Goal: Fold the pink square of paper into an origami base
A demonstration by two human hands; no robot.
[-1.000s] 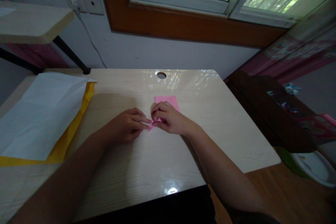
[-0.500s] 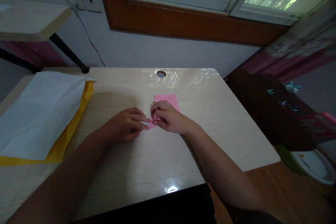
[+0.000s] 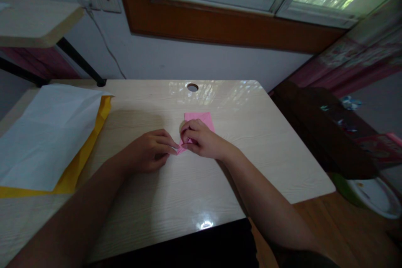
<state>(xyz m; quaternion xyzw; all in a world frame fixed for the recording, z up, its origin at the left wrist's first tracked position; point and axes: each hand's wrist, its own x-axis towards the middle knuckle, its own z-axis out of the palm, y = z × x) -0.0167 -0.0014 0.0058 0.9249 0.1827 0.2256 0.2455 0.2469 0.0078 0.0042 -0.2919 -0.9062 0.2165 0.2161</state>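
A folded piece of pink paper [image 3: 205, 118] lies on the pale desk, partly covered by my right hand [image 3: 198, 137]. That hand's fingers are curled, with thumb and fingertips pinching the paper near its pointed lower-left corner. From the left, my left hand [image 3: 158, 149] reaches to the same corner, its fingertips close together at the tip of the paper and its thumb below them. The two hands' fingertips nearly meet there. The folds under my right palm are hidden.
White sheets [image 3: 47, 134] lie over yellow paper [image 3: 83, 157] on the desk's left side. A round cable hole [image 3: 192, 87] sits near the back edge of the desk [image 3: 266, 167]. A raised shelf [image 3: 34, 21] stands at the back left; a dark wooden cabinet [image 3: 317, 134] is at the right.
The fingertips of both hands have shifted very slightly at the paper's lower-left corner, and a fold there looks flatter. Hands and paper otherwise keep their places.
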